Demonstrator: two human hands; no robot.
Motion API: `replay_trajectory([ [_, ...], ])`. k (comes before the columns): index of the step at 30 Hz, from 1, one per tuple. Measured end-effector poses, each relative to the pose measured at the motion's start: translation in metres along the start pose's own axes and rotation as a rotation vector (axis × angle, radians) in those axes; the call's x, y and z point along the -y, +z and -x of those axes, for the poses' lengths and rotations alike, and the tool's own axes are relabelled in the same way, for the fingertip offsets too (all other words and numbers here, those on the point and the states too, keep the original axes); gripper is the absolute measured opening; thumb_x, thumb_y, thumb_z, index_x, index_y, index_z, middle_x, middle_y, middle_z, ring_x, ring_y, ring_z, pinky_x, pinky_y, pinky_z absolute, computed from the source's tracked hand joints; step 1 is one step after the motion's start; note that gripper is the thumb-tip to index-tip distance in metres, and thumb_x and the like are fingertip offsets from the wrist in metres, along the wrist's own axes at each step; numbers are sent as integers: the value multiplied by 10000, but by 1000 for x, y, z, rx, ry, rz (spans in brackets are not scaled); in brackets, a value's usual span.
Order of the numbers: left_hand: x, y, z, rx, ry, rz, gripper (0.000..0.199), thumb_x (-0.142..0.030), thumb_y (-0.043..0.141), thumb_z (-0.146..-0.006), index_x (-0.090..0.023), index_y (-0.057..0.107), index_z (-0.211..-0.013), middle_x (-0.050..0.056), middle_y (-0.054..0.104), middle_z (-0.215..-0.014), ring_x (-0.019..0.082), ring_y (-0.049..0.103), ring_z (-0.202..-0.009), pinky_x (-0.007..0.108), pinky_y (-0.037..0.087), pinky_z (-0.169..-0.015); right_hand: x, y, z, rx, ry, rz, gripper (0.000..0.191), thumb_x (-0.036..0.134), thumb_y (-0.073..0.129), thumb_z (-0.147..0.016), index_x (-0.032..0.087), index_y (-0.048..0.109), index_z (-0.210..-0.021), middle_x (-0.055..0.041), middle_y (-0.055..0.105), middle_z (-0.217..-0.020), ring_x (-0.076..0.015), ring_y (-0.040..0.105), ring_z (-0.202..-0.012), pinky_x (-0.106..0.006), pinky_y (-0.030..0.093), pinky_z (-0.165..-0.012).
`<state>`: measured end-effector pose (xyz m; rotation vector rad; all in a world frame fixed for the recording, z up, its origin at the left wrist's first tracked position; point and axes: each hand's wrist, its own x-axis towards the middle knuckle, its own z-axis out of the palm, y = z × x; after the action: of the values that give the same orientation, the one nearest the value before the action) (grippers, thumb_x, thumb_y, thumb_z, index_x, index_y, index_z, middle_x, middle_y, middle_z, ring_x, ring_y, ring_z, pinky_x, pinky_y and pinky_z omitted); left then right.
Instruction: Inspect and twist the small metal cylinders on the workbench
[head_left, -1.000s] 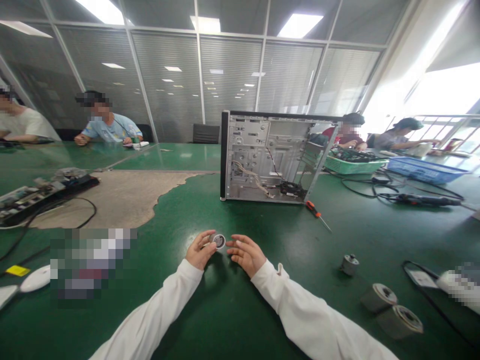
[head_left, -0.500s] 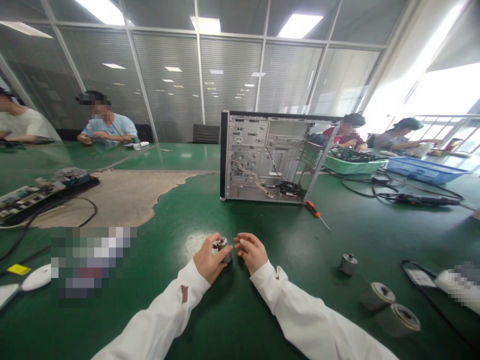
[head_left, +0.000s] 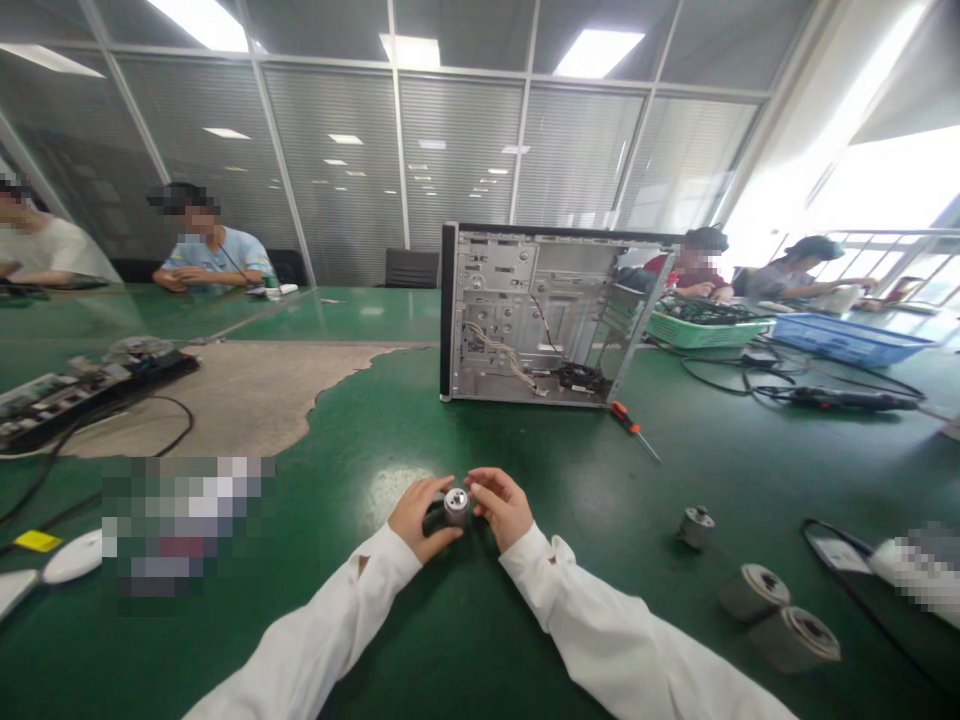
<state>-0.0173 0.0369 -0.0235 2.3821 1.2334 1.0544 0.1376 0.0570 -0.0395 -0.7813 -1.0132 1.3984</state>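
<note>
A small cylindrical metal motor is between my two hands, its round top face tilted toward me. My left hand is beside it, thumb in front and fingers behind, spread apart with a dark gap between palm and motor. My right hand has curled fingers, their tips meeting the motor's right rim. How firmly they grip is partly hidden. To the right stands a similar small motor, with two larger metal cylinders nearer me.
An open computer case stands beyond my hands, with an orange-handled screwdriver by its corner. Baskets and cables are at the back right. A long circuit assembly lies left. Several people sit around the green table.
My left hand has loosened around the motor, its thumb moving lower. The motor has shifted slightly right, against my right fingertips, and its top face now tilts toward me.
</note>
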Motion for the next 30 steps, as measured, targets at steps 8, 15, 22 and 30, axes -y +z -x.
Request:
replay_trajectory([
  [8,-3,-6,-2,-49,30,21,332,-305,615,-596,-185,528,-893,53,594,-899,189,522,-884,351,409,-811,4,1,4,74,-37,110,200,270,597,-628,185,584,-809,-19,597,-774,-111,518,-624,-192,383,-451],
  [15,-17,-14,-4,-150,148,-138,252,-297,571,-656,-196,537,-884,49,609,-879,196,509,-893,377,389,-817,6,1,5,33,-33,81,205,292,582,-635,184,586,-809,-28,594,-778,-117,526,-630,-196,379,-449],
  [22,-7,-9,-1,-121,-70,-6,305,-267,649,-544,-170,541,-812,51,583,-849,199,513,-876,351,420,-786,22,5,10,27,-85,195,178,281,588,-627,195,608,-781,-25,610,-786,-136,532,-683,-218,393,-514],
  [30,-4,-7,-2,-63,-127,110,307,-216,644,-518,-170,536,-801,41,562,-852,184,516,-863,334,410,-792,38,8,7,88,-337,480,134,209,571,-642,219,631,-762,-47,568,-919,-184,507,-880,-267,393,-639],
])
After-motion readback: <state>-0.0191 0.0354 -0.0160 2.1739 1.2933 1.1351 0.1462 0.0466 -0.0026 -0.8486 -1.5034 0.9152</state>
